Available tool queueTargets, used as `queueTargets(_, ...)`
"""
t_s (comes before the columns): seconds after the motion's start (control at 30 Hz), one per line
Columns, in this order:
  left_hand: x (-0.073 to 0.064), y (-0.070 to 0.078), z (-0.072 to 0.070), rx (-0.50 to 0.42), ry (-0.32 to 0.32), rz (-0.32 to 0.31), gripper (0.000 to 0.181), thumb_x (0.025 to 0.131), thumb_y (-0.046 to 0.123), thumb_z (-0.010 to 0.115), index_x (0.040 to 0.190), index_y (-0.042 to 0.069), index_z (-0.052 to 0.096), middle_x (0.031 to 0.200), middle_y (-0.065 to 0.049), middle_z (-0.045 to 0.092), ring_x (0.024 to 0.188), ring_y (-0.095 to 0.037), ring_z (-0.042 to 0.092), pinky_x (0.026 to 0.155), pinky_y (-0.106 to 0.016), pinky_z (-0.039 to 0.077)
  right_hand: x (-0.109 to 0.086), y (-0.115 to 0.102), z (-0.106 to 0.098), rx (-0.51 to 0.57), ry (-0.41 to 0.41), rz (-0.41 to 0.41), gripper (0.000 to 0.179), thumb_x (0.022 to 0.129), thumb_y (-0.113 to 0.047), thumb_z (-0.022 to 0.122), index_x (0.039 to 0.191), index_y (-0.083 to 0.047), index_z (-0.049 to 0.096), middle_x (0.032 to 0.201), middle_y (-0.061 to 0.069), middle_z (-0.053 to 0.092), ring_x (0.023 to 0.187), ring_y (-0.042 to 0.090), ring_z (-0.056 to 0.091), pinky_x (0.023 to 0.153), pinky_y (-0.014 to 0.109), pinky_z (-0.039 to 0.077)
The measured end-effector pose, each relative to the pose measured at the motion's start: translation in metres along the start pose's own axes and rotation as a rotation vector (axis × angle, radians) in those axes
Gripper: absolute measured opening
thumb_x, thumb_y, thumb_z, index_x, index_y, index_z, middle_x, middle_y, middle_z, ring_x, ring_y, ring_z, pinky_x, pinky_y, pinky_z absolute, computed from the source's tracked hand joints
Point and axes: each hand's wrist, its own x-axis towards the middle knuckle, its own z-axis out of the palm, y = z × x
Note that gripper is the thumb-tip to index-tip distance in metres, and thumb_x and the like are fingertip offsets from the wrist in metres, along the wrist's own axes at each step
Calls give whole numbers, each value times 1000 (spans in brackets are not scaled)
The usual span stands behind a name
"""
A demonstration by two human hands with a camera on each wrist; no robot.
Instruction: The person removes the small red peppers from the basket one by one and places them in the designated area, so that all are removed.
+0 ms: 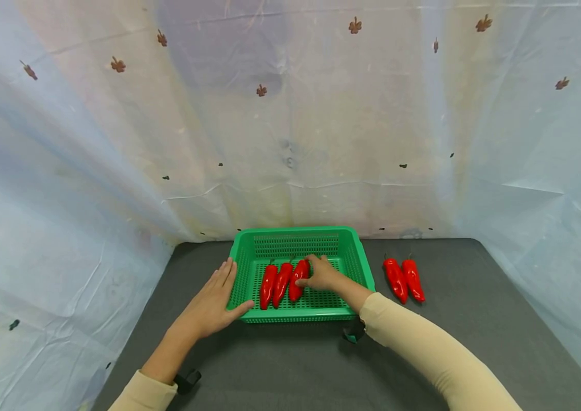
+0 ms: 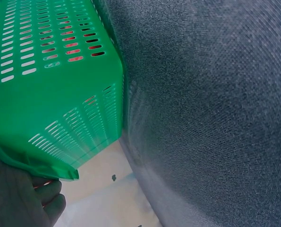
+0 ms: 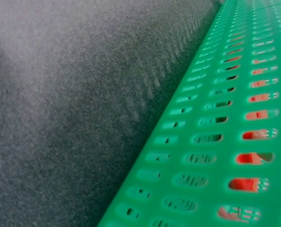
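A green perforated plastic basket (image 1: 297,313) stands on the dark table, with three red chili peppers lying side by side inside. My left hand (image 1: 210,305) rests against its left rim, fingers straight and thumb spread over the front left corner. In the left wrist view, the fingers of that hand (image 2: 17,198) lie along the outside of the basket (image 2: 55,90). Inside it, my right hand (image 1: 323,275) holds the rightmost chili pepper (image 1: 297,282) between thumb and fingers. To its left are the middle pepper (image 1: 282,283) and the left pepper (image 1: 267,286). The right wrist view shows the basket's slotted wall (image 3: 197,151); the hand is mostly hidden.
Two more red chili peppers, a left one (image 1: 395,279) and a right one (image 1: 413,279), lie close together on the table (image 1: 475,319) right of the basket. Behind the table hangs a pale plastic sheet (image 1: 290,137) with small leaf shapes. Dark straps circle both wrists.
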Motion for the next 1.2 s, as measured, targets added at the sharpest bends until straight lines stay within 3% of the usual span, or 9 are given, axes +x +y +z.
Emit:
queueTargets(0.2, 0, 1, -1, -4, 1, 0, 113, 102, 75, 53, 171, -2, 8, 179, -20, 3, 166, -37, 9, 133, -56, 16, 1, 0, 0, 52, -19, -52, 77, 96, -24, 85, 158, -2, 44, 146, 29, 56, 133, 44, 58, 102, 58, 55)
queueTargets(0.43, 0, 1, 0, 4, 1, 1, 113, 102, 76, 52, 171, -2, 8, 179, -21, 3, 166, -38, 10, 133, -56, 16, 2, -2, 0, 169, -47, -84, 74, 95, -10, 83, 155, -2, 40, 120, 20, 72, 102, 27, 72, 86, 43, 59)
queueTargets(0.73, -1, 1, 0, 5, -3, 1, 113, 102, 76, 52, 171, -2, 8, 179, -21, 3, 166, -38, 9, 133, -56, 15, 2, -2, 0, 190, -41, -100, 71, 93, 0, 80, 152, -3, 40, 108, 17, 72, 96, 25, 72, 81, 40, 59)
queueTargets(0.87, -1, 1, 0, 4, 4, 5, 113, 102, 75, 53, 171, -3, 9, 179, -22, 4, 166, -39, 10, 133, -56, 16, 1, -4, 0, 217, -40, -121, 70, 91, 4, 80, 150, -1, 41, 110, 21, 71, 100, 30, 73, 81, 41, 61)
queueTargets(1.2, -3, 2, -1, 0, 12, 2, 113, 102, 75, 53, 171, -2, 8, 179, -22, 4, 166, -38, 10, 133, -56, 16, 0, -3, -1, 250, -88, -146, 70, 91, 6, 78, 148, -3, 39, 108, 23, 71, 91, 23, 72, 74, 33, 57)
